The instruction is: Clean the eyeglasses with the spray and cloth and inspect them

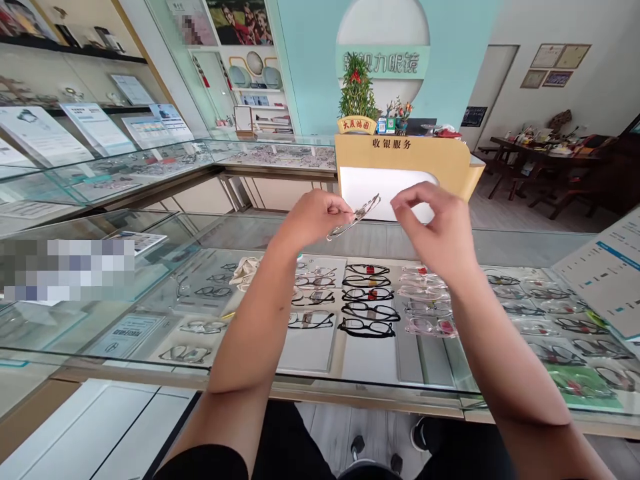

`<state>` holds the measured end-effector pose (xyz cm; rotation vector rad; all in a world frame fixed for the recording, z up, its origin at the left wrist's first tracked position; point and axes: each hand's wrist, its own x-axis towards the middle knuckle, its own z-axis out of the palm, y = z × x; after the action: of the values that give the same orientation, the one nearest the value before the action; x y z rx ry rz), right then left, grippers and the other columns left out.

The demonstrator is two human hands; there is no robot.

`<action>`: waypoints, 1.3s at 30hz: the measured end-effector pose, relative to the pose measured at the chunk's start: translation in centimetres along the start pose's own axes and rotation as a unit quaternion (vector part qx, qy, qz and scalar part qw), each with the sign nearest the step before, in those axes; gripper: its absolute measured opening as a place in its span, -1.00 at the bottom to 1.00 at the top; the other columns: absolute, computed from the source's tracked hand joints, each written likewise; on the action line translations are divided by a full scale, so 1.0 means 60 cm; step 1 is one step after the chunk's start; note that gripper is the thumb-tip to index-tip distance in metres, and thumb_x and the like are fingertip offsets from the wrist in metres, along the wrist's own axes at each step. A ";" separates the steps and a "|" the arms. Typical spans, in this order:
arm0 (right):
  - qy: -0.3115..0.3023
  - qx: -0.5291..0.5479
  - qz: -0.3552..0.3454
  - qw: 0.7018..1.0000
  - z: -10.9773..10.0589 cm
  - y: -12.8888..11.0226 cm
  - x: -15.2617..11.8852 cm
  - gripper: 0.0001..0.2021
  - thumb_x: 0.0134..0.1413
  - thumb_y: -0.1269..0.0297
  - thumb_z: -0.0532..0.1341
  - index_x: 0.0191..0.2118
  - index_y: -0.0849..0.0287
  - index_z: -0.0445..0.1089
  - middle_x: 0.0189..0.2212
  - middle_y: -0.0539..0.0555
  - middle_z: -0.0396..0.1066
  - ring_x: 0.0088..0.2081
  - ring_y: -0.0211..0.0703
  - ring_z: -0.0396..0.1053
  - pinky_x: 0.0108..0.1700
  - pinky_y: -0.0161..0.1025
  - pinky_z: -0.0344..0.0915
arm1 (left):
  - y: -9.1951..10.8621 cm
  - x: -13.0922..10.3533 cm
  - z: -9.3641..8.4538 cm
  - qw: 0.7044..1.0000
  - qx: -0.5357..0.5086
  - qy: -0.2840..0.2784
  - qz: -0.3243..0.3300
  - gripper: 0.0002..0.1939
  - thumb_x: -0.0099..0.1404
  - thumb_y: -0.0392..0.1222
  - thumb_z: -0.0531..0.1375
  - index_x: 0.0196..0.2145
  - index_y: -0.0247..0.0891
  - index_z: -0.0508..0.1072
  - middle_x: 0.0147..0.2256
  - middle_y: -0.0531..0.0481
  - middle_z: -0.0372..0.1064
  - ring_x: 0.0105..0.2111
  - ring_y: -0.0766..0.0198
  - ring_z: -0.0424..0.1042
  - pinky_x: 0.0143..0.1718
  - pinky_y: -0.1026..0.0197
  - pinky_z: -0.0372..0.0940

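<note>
My left hand pinches a pair of thin-framed eyeglasses above the glass counter, tilted with one end up to the right. My right hand is raised just right of the eyeglasses and apart from them. Its thumb and index finger curl into a ring with their tips together; whether anything small is between them I cannot make out. Below, dark-framed glasses lie in a column inside the display case, with pale and pink frames beside them. A crumpled beige cloth lies by my left forearm.
The glass display counter runs across in front of me. A printed sign stands at its right end. Beyond is a yellow cashier desk with a plant. More showcases line the left. A stool base is below me.
</note>
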<state>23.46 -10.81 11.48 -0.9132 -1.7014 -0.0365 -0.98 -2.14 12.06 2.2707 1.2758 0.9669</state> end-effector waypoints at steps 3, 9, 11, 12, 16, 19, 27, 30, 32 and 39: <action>0.004 0.000 0.009 1.000 -0.010 -0.003 0.003 -0.68 0.30 0.36 0.30 -0.47 0.04 0.25 -0.52 -0.06 0.31 -0.42 -0.18 0.25 -0.28 -0.15 0.21 | -0.031 0.012 -0.002 0.983 0.132 -0.076 -0.101 -0.94 0.22 -0.19 0.47 -0.34 -0.16 0.80 -0.41 -0.01 0.62 -0.39 0.19 0.46 -0.33 0.16 0.19; -0.026 -0.011 0.011 1.000 -0.013 -0.012 -0.001 -0.42 0.33 0.35 0.34 -0.52 0.02 -0.10 -0.58 -0.13 -0.15 -0.47 -0.25 -0.18 -0.39 -0.13 -0.09 | -0.083 0.038 0.031 0.896 0.266 -0.205 -0.290 -0.80 0.10 -0.30 0.53 -0.28 -0.12 0.83 -0.13 -0.13 0.76 -0.15 -0.02 0.64 -0.02 0.05 0.43; -0.034 -0.011 0.008 0.999 -0.012 -0.015 -0.002 -0.41 0.34 0.35 0.34 -0.52 0.01 -0.11 -0.57 -0.13 -0.17 -0.46 -0.24 -0.19 -0.38 -0.12 -0.09 | -0.095 0.043 0.038 0.878 0.282 -0.224 -0.316 -0.77 0.08 -0.28 0.57 -0.25 -0.12 0.84 -0.03 -0.20 0.75 -0.07 -0.12 0.66 0.05 -0.04 0.48; -0.039 -0.011 0.006 0.999 -0.012 -0.016 -0.002 -0.41 0.34 0.35 0.34 -0.52 0.01 -0.12 -0.57 -0.13 -0.17 -0.46 -0.24 -0.19 -0.38 -0.12 -0.09 | -0.101 0.045 0.041 0.870 0.289 -0.231 -0.326 -0.76 0.08 -0.26 0.59 -0.24 -0.12 0.84 0.02 -0.22 0.74 -0.05 -0.16 0.66 0.06 -0.08 0.50; -0.052 -0.006 0.003 0.999 -0.013 -0.022 -0.001 -0.42 0.36 0.36 0.32 -0.52 0.02 -0.11 -0.57 -0.13 -0.17 -0.46 -0.24 -0.19 -0.37 -0.13 -0.10 | -0.121 0.050 0.048 0.844 0.306 -0.274 -0.344 -0.77 0.07 -0.19 0.62 -0.25 -0.07 0.84 0.15 -0.18 0.72 0.04 -0.23 0.66 0.12 -0.13 0.54; -0.063 -0.005 0.007 0.998 -0.014 -0.026 0.000 -0.42 0.37 0.34 0.31 -0.53 0.02 -0.10 -0.57 -0.14 -0.17 -0.46 -0.24 -0.18 -0.36 -0.13 -0.10 | -0.133 0.053 0.057 0.830 0.323 -0.296 -0.344 -0.76 0.06 -0.19 0.63 -0.25 -0.07 0.85 0.19 -0.19 0.71 0.13 -0.29 0.65 0.25 -0.19 0.51; -0.081 -0.005 -0.002 0.997 -0.015 -0.030 -0.002 -0.42 0.36 0.35 0.32 -0.53 0.02 -0.09 -0.58 -0.13 -0.17 -0.46 -0.24 -0.18 -0.37 -0.13 -0.09 | -0.157 0.057 0.073 0.821 0.345 -0.314 -0.329 -0.76 0.02 -0.06 0.68 -0.38 -0.11 0.79 -0.05 -0.27 0.76 0.07 -0.35 0.67 0.30 -0.39 0.44; -0.074 -0.003 -0.010 0.997 -0.014 -0.029 -0.001 -0.42 0.37 0.32 0.32 -0.52 0.02 -0.10 -0.58 -0.12 -0.17 -0.47 -0.22 -0.17 -0.39 -0.13 -0.09 | -0.164 0.054 0.075 0.831 0.344 -0.294 -0.323 -0.63 0.02 0.11 0.69 -0.44 -0.17 0.72 -0.22 -0.34 0.71 -0.01 -0.38 0.68 0.19 -0.42 0.48; -0.070 0.000 -0.011 0.997 -0.014 -0.030 0.000 -0.41 0.37 0.29 0.32 -0.52 0.01 -0.12 -0.58 -0.11 -0.17 -0.47 -0.22 -0.16 -0.39 -0.12 -0.10 | -0.167 0.053 0.075 0.843 0.333 -0.278 -0.320 -0.57 0.01 0.15 0.68 -0.49 -0.18 0.67 -0.32 -0.31 0.66 -0.07 -0.36 0.69 0.17 -0.39 0.49; -0.055 0.017 0.004 0.998 -0.021 -0.034 -0.007 -0.34 0.46 0.22 0.34 -0.55 0.02 -0.13 -0.60 -0.11 -0.21 -0.49 -0.24 -0.14 -0.40 -0.11 -0.07 | -0.094 0.035 0.044 0.903 0.291 -0.142 -0.282 -0.77 0.03 -0.23 0.61 -0.43 -0.24 0.65 -0.46 -0.15 0.50 -0.12 -0.23 0.63 0.04 -0.15 0.45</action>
<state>23.32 -13.03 12.40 -0.9101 -1.7942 0.0495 -1.75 2.67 7.62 2.0814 2.1080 0.0377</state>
